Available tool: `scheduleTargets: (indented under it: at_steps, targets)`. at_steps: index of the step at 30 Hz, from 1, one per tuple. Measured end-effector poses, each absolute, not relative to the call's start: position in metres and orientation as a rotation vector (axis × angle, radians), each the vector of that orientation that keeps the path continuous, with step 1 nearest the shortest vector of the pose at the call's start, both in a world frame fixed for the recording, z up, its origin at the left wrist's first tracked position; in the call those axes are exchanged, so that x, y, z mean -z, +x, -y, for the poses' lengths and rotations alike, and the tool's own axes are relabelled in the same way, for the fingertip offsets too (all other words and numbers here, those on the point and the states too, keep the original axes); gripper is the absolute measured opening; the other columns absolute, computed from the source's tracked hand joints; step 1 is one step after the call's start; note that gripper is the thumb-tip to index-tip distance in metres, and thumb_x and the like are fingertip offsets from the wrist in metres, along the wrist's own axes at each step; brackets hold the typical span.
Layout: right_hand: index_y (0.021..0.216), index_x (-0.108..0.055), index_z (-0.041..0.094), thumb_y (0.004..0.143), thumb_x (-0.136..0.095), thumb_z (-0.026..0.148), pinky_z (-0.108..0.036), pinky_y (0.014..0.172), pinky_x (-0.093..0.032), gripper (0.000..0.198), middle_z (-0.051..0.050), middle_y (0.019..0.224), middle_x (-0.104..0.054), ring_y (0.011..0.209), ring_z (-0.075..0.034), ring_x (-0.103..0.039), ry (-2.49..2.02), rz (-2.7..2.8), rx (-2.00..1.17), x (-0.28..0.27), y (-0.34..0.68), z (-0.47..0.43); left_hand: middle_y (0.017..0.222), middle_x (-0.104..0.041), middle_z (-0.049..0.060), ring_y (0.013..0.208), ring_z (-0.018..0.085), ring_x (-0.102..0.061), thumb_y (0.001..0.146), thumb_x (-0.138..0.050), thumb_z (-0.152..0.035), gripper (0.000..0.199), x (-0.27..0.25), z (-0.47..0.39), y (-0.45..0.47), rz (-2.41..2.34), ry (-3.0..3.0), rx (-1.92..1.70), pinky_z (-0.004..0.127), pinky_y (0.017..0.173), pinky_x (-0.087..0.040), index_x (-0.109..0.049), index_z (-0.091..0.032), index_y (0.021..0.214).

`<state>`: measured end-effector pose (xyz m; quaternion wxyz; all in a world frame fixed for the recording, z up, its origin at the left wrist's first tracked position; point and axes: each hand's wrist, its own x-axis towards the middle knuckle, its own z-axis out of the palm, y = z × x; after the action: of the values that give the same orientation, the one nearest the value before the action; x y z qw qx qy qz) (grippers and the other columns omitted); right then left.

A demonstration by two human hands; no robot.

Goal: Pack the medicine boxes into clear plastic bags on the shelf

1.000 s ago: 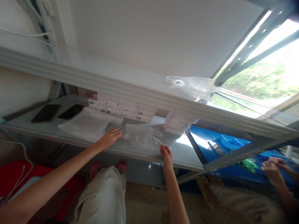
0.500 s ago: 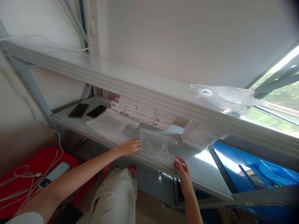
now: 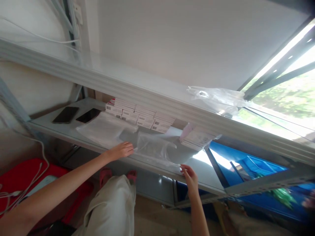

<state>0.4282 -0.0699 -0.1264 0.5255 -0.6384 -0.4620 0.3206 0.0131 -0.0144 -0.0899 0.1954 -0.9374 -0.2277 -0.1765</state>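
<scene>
Evidently, spreading the clear plastic bag [image 3: 152, 147] is the step in hand; it lies at the front of the lower shelf [image 3: 208, 173], just right of more clear plastic [image 3: 99, 127] and before a row of small boxes [image 3: 141, 118]; the left hand [image 3: 121, 150] has its fingers drawn together, apparently pinching the near left corner; the right hand [image 3: 190, 177] nips a stretched end between thumb and fingertips; the next move seems to call for light, even tension across the thin film.
</scene>
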Motion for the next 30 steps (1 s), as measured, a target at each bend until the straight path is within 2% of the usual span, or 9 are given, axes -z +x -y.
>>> scheduleTargets:
  at_steps: [6,10,13,15,18,20,23,26,30]
  targets:
    - [0.08,-0.072,0.019,0.064,-0.065,0.058,-0.032,0.066,-0.046,0.042,-0.007,0.076,-0.07,0.07,-0.023,-0.063,-1.691,1.331,-0.576,0.123,0.437,0.084,0.078,-0.058,0.004,0.079,0.016,-0.051,0.093,-0.045,-0.012,0.02,0.092,0.025,0.015,0.558,-2.674,0.528,0.031,0.077,-0.04,-0.06,-0.015,0.08]
    - [0.083,-0.072,0.024,0.068,-0.062,0.054,-0.032,0.063,-0.043,0.035,-0.003,0.069,-0.067,0.067,-0.024,-0.062,-1.814,1.473,-0.507,0.121,0.443,0.094,0.084,-0.061,0.007,0.085,0.019,-0.053,0.093,-0.047,-0.038,0.03,0.094,0.03,0.018,0.572,-2.727,0.643,0.032,0.079,-0.041,-0.06,-0.014,0.082]
    - [0.093,-0.071,0.027,0.068,-0.059,0.036,-0.033,0.067,-0.043,0.028,-0.003,0.083,-0.069,0.075,-0.024,-0.064,-1.803,1.65,-0.504,0.115,0.447,0.098,0.083,-0.063,0.008,0.083,0.019,-0.056,0.096,-0.037,-0.043,0.039,0.092,0.03,0.024,0.971,-2.729,0.745,0.032,0.078,-0.042,-0.061,-0.014,0.083]
    - [0.103,-0.068,0.03,0.067,-0.053,0.021,-0.034,0.07,-0.043,0.04,-0.003,0.098,-0.068,0.085,-0.024,-0.063,-1.836,1.764,-0.362,0.104,0.44,0.096,0.073,-0.062,0.007,0.074,0.019,-0.058,0.098,-0.031,-0.04,0.045,0.091,0.031,0.031,1.392,-2.672,0.688,0.03,0.074,-0.042,-0.062,-0.015,0.077]
    - [0.115,-0.062,0.032,0.067,-0.043,0.009,-0.037,0.079,-0.042,0.056,-0.003,0.119,-0.061,0.102,-0.026,-0.058,-1.841,1.893,-0.066,0.075,0.408,0.081,0.067,-0.062,0.01,0.068,0.022,-0.062,0.096,-0.034,-0.047,0.052,0.091,0.035,0.043,1.807,-2.62,0.495,0.031,0.067,-0.042,-0.063,-0.013,0.069]
    - [0.117,-0.059,0.029,0.072,-0.041,0.007,-0.037,0.085,-0.041,0.054,-0.004,0.121,-0.06,0.106,-0.025,-0.056,-1.713,1.988,-0.032,0.055,0.372,0.058,0.068,-0.063,0.012,0.071,0.025,-0.064,0.093,-0.04,-0.051,0.051,0.093,0.041,0.05,1.92,-2.625,0.44,0.032,0.066,-0.043,-0.064,-0.012,0.068]
    - [0.12,-0.057,0.027,0.084,-0.043,0.014,-0.037,0.093,-0.039,0.04,-0.005,0.122,-0.059,0.113,-0.023,-0.052,-1.464,2.215,-0.125,0.038,0.31,0.009,0.066,-0.064,0.01,0.072,0.025,-0.065,0.09,-0.048,-0.048,0.043,0.098,0.053,0.058,2.027,-2.681,0.473,0.03,0.066,-0.042,-0.064,-0.014,0.068]
    - [0.125,-0.054,0.024,0.092,-0.046,0.027,-0.039,0.097,-0.036,0.034,-0.006,0.128,-0.057,0.12,-0.024,-0.047,-1.448,2.317,-0.23,0.045,0.256,-0.042,0.056,-0.062,0.005,0.062,0.02,-0.063,0.089,-0.047,-0.043,0.038,0.1,0.061,0.061,2.19,-2.792,0.622,0.026,0.061,-0.04,-0.064,-0.016,0.067]
    - [0.112,-0.064,0.023,0.087,-0.058,0.04,-0.041,0.096,-0.036,0.031,-0.009,0.121,-0.061,0.117,-0.027,-0.05,-1.478,2.4,-0.394,0.071,0.218,-0.082,0.055,-0.064,0.004,0.047,0.014,-0.056,0.086,-0.043,-0.051,0.045,0.096,0.066,0.058,2.434,-2.899,0.838,0.023,0.051,-0.037,-0.06,-0.016,0.062]
